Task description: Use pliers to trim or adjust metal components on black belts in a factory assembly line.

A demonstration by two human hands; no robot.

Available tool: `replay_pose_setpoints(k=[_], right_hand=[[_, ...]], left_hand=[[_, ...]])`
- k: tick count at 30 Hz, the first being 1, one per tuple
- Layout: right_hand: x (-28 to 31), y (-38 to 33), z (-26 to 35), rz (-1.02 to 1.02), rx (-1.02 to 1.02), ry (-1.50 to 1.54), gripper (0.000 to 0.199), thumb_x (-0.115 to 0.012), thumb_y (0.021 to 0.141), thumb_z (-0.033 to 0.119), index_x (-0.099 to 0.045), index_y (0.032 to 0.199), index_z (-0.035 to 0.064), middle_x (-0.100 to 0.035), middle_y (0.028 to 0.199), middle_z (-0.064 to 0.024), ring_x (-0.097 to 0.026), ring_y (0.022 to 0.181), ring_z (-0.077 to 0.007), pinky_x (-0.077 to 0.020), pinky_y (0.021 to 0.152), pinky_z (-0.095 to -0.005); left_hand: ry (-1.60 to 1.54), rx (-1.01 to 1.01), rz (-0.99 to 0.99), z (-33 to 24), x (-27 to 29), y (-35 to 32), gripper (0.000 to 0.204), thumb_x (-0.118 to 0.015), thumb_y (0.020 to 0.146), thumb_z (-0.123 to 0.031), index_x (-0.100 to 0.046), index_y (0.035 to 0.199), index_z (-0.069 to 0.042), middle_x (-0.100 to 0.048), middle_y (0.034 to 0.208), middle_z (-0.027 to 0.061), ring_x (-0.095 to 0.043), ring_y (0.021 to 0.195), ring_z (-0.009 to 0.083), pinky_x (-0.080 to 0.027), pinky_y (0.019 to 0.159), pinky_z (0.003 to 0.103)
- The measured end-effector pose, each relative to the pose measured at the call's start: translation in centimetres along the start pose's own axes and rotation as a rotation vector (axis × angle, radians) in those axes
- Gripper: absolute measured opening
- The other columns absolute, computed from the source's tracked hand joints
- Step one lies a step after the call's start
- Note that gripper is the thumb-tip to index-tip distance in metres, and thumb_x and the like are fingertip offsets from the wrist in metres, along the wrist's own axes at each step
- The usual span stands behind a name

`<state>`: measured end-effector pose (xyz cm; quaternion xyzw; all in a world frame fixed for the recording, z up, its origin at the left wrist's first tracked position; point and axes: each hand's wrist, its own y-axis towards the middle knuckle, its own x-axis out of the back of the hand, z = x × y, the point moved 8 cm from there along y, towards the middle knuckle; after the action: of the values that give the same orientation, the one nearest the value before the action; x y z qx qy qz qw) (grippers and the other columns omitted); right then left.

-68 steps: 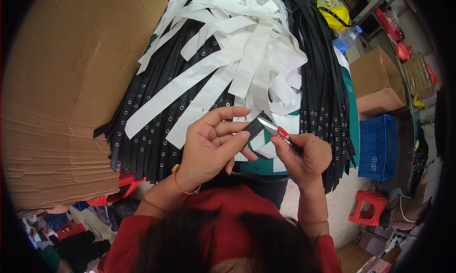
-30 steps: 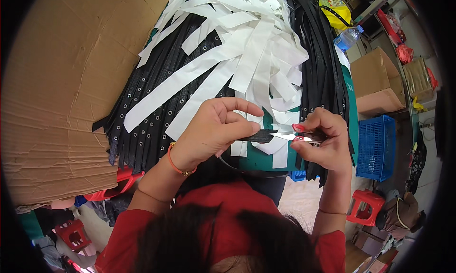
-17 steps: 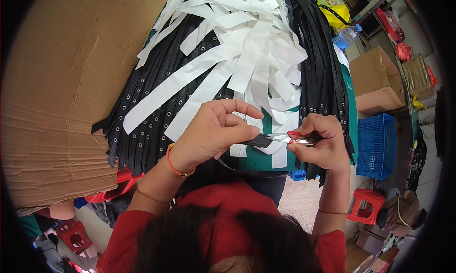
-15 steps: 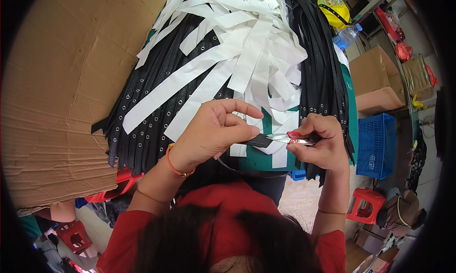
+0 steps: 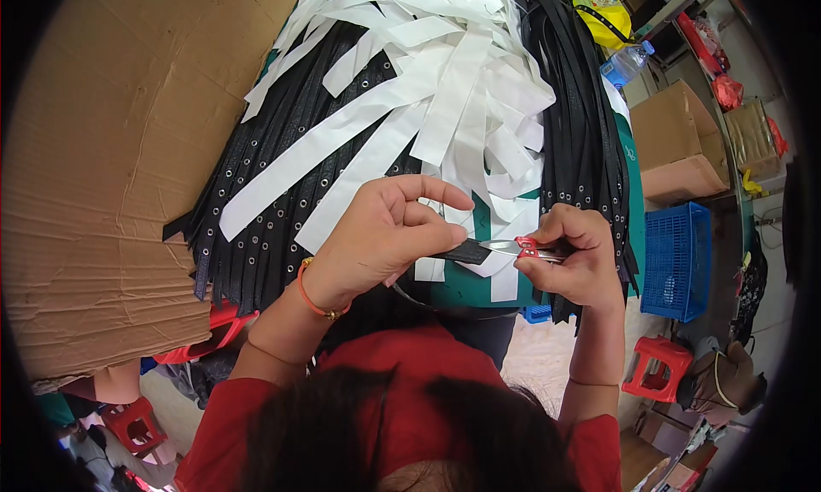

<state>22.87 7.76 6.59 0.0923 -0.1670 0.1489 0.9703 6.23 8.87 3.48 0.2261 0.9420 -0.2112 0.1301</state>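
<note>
Between the thumb and fingers of my left hand (image 5: 398, 227) is pinched the end of a black strap (image 5: 466, 251). My right hand (image 5: 577, 257) grips a pair of small thread snips (image 5: 528, 247) with red parts and silver blades. Their tips point left and meet the strap's end. Beneath and beyond my hands lies a loose heap of white strips (image 5: 462, 98). Black straps with metal eyelets (image 5: 282, 184) spread out to the left of the heap, and another bundle of black straps (image 5: 573, 133) runs down its right side.
A large cardboard sheet (image 5: 128, 150) stands along the left. On the right are a plastic bottle (image 5: 629, 62), an open cardboard box (image 5: 680, 145), a blue basket (image 5: 676, 261) and a red stool (image 5: 657, 370). Part of the green table surface (image 5: 462, 291) shows near me.
The snips' blades have come together at the strap's end; half a second ago they stood apart. My left hand stays almost where it was.
</note>
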Motion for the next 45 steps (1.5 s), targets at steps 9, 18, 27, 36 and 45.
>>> replay_pose_setpoints(k=[9,18,27,36,45], right_hand=[[0.8,-0.1,-1.1,-0.179,-0.128,0.136,0.031,-0.076,0.062,0.013,-0.047,0.064,0.0035,-0.046,0.059,0.0016,-0.038,0.054,-0.0015,-0.0286,0.049,-0.0165],[-0.3,-0.1,-0.5,-0.040,-0.140,0.040,0.031,-0.077,0.060,0.015,-0.049,0.065,0.0027,-0.046,0.059,0.0016,-0.037,0.053,-0.0014,-0.0279,0.048,-0.0173],[0.2,0.0,-0.1,0.034,0.020,-0.067,0.033,-0.078,0.056,0.017,-0.050,0.064,0.0024,-0.048,0.056,0.0003,-0.040,0.051,-0.0036,-0.0303,0.047,-0.0177],[-0.2,0.2,-0.9,0.092,0.000,0.021,0.034,-0.078,0.055,0.019,-0.048,0.063,0.0035,-0.046,0.055,-0.0011,-0.038,0.050,-0.0056,-0.0298,0.046,-0.0196],[-0.3,0.1,-1.3,0.089,0.010,0.063,0.032,-0.077,0.056,0.016,-0.049,0.064,0.0030,-0.046,0.056,-0.0011,-0.038,0.050,-0.0059,-0.0298,0.046,-0.0196]], left_hand=[[0.012,0.002,-0.002,0.0,-0.1,0.1,0.028,-0.062,0.074,-0.004,-0.054,0.099,0.006,-0.057,0.057,-0.0007,-0.034,0.035,-0.0016,-0.020,0.032,0.013],[0.014,-0.003,-0.009,-0.2,-0.2,-0.1,0.029,-0.062,0.074,-0.004,-0.054,0.100,0.006,-0.056,0.057,-0.0008,-0.034,0.035,-0.0017,-0.021,0.032,0.013],[0.002,0.027,0.019,0.0,-0.4,-0.1,0.029,-0.060,0.073,-0.003,-0.053,0.100,0.006,-0.056,0.058,-0.0003,-0.033,0.034,-0.0014,-0.021,0.032,0.013],[-0.036,0.050,0.117,0.6,-0.6,0.2,0.031,-0.060,0.073,-0.006,-0.052,0.101,0.005,-0.060,0.062,0.0029,-0.035,0.034,-0.0002,-0.025,0.031,0.014],[-0.031,0.050,0.110,0.6,-0.7,0.2,0.031,-0.059,0.073,-0.005,-0.052,0.102,0.005,-0.061,0.063,0.0033,-0.036,0.034,-0.0002,-0.025,0.031,0.014]])
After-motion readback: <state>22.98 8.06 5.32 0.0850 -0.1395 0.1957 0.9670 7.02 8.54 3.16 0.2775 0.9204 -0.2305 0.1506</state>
